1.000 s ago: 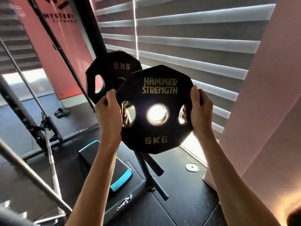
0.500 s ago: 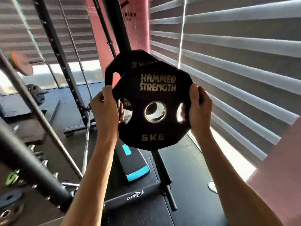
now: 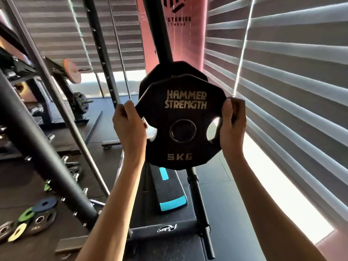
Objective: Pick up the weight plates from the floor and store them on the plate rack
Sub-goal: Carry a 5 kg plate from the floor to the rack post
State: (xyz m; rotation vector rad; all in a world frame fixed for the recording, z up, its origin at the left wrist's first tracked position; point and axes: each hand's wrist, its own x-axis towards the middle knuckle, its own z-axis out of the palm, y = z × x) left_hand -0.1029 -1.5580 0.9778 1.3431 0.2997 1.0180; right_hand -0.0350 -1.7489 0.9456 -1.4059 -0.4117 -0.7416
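Observation:
I hold a black 5 kg weight plate upright in front of me, its "HAMMER STRENGTH" face toward me. My left hand grips its left edge and my right hand grips its right edge. Directly behind it, a second black plate hangs on the black upright post of the plate rack. The held plate overlaps the hung one almost fully; whether its centre hole is on the peg is hidden. Several small plates in black, blue and green lie on the floor at lower left.
A black and teal step platform sits on the floor below the plate. Slanted black and steel bars of a power rack cross the left side. Window blinds close off the right. A barbell with a red plate rests at far left.
My view has swung left and the held plate has moved in front of the hung plate, lining up with it. Both hands keep their grip on the plate's edges.

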